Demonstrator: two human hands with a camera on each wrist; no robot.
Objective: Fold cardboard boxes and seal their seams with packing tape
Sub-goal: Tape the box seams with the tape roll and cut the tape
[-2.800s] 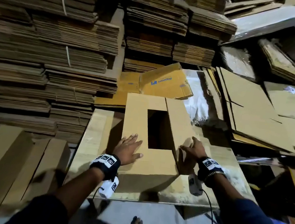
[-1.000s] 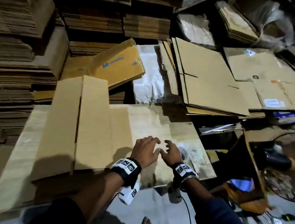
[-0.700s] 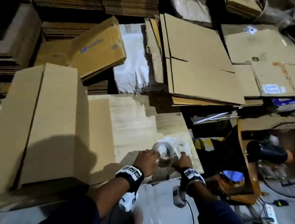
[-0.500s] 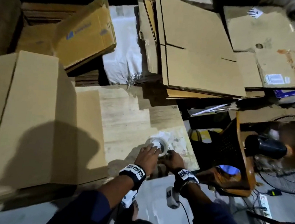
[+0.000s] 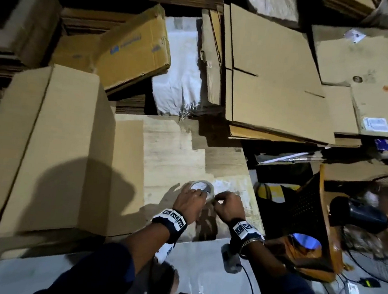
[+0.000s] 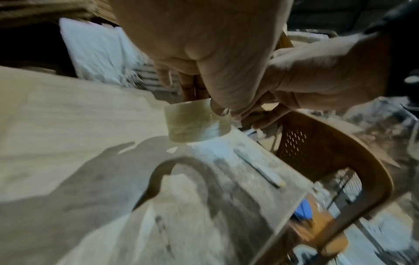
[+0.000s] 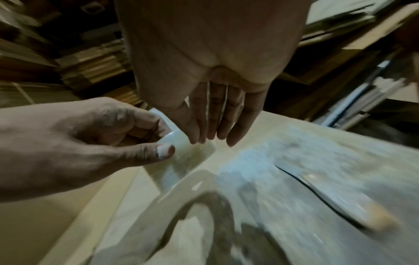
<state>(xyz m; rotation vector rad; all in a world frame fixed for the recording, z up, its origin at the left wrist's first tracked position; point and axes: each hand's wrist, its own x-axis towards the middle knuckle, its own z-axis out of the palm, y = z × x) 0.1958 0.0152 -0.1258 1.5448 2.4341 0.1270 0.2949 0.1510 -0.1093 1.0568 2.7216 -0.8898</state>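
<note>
The left hand (image 5: 190, 199) grips a roll of clear packing tape (image 5: 202, 188), fingers curled over its top and thumb (image 7: 163, 152) pressed on its outer face. The roll stands on its flat side, near the right front corner of the wooden worktop (image 5: 176, 150). The right hand (image 5: 229, 205) is just beside it on the right; its fingertips (image 7: 212, 132), held nearly straight and close together, touch the roll's outer face close to the left thumb. Whether they have hold of a loose tape end cannot be told.

Just right of the roll, a thin pencil-like stick (image 6: 258, 169) lies on a pale, worn patch of the worktop.

On the left part of the worktop sits a folded cardboard box (image 5: 47, 148), its top flaps closed with the seam between them running away from the person.

Beyond the worktop lie a white woven sack (image 5: 178, 75), a yellowish flattened carton with blue print (image 5: 133, 50) and stacks of flat cardboard sheets (image 5: 274, 78). To the right, below the worktop edge, is a brown plastic chair (image 5: 311, 211), with a fan (image 5: 358, 215) beside it.
</note>
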